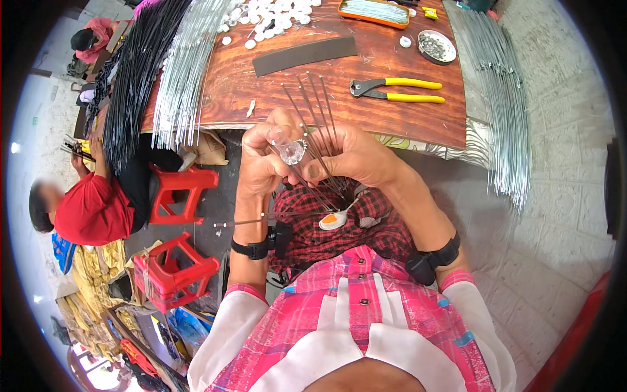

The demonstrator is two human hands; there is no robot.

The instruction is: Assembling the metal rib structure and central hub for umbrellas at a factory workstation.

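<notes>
Both my hands are raised over my lap, just short of the table edge. My left hand [261, 153] is closed round a clear plastic piece [292, 153] with a round, cup-like end. Pressed close beside it, my right hand [346, 155] pinches several thin dark metal rods [319, 104], which fan out above the fingers and run down below them. Where the rods meet the clear piece is partly hidden by my fingers. A few more rods [245, 223] stick out leftward over my lap. A white oval piece with an orange patch [332, 221] lies there.
On the wooden table [287, 98] are yellow-handled pincers [398, 90], a dark flat bar [305, 55], white round caps [277, 14], an orange tray [373, 13] and a dish of small parts [436, 47]. Metal rod bundles [186, 72] overhang its left; a person [98, 209] sits near red stools [179, 193].
</notes>
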